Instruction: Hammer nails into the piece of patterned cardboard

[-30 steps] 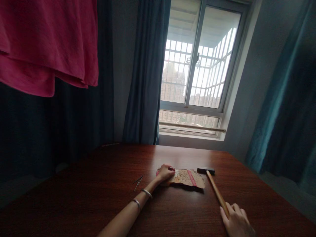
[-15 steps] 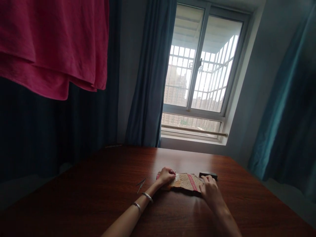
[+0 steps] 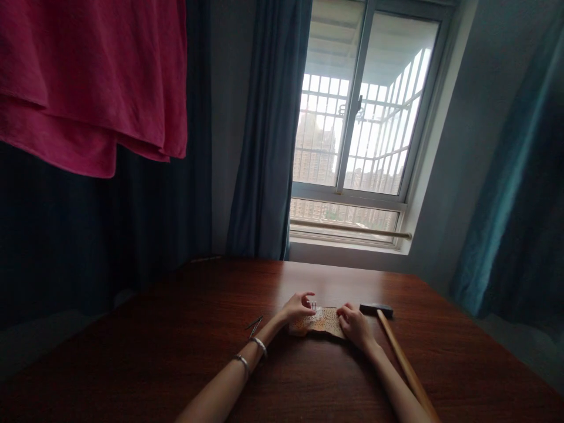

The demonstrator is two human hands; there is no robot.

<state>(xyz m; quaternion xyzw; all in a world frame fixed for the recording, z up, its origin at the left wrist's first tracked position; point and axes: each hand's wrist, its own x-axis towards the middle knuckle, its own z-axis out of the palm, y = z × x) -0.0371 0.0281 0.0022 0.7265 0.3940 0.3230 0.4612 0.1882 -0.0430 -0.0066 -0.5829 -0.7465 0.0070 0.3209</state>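
Tan and speckled with dark dots, a board (image 3: 328,318) lies flat on the reddish-brown wooden table (image 3: 176,364), its left part under the left hand (image 3: 298,307) and its right part under the right hand (image 3: 353,326). Thumb and forefinger of the left hand are spread apart in a wide curve, with a couple of thin upright nails (image 3: 314,305) showing in the gap between them; the hand does not close on these, though whether a finger brushes one is too small to tell. Bent fingers of the right hand rest on top of the board, and how firmly they grip or merely press it cannot be told. Two silvery bracelets (image 3: 261,343) circle the left forearm. Just left of that arm, a few dark loose nails (image 3: 256,327) lie crossed on the tabletop, apart from the board. To the right of the right hand lies a hammer (image 3: 399,352), its black head near the board's right end and its wooden handle slanting toward the bottom edge, beside the right forearm. Beyond the table stand a window (image 3: 356,117) with bars outside and a blue curtain (image 3: 268,135); bright pink cloth (image 3: 110,88) hangs at upper left.
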